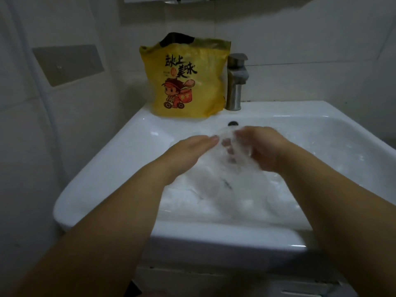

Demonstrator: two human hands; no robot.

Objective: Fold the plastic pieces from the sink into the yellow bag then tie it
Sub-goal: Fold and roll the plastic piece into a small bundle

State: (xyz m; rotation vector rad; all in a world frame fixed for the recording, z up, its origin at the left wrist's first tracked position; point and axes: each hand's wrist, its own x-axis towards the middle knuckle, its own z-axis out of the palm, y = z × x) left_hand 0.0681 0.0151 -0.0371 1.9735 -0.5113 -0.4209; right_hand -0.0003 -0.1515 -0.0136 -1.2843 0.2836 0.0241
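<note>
At mid-frame the right grip [259,146] bunches a clear plastic piece [227,174] in curled fingers over the sink [102,172], likely to fold it; the left grip [192,148], fingers straight, steadies its edge. The yellow bag [186,82] waits open-topped at upper centre

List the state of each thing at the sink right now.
yellow bag: upright on the sink ledge, top open.
clear plastic piece: crumpled, lifted above the sink.
right hand: grips the clear plastic piece.
left hand: fingers straight, at the plastic's edge.
faucet: no stream visible.
</note>
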